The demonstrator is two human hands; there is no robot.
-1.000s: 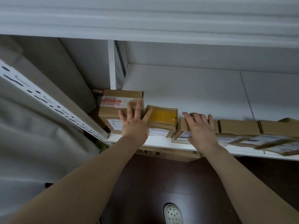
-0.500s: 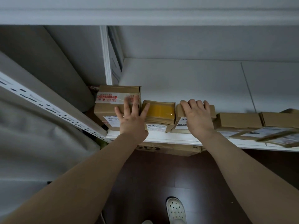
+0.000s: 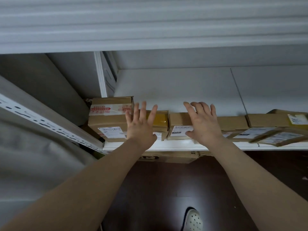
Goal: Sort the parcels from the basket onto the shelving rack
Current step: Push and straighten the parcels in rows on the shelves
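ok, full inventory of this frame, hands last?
large cardboard box with red-printed tape: one, brown, shelf's left end
flat parcel with yellow tape: one, brown, beside it
cardboard box with white label: one, brown, behind right hand
other cardboard parcels: at least four, brown, shelf's right
white shelf board: one, white, under parcels
white perforated upright: one, white, left
lower cardboard box: one, brown, below board
white perforated shoe: one, white, bottom
left hand: one, fingers spread, before flat parcel
right hand: one, fingers spread, before labelled box

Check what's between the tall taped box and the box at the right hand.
One flat parcel with yellow tape, partly behind the left hand; head view.
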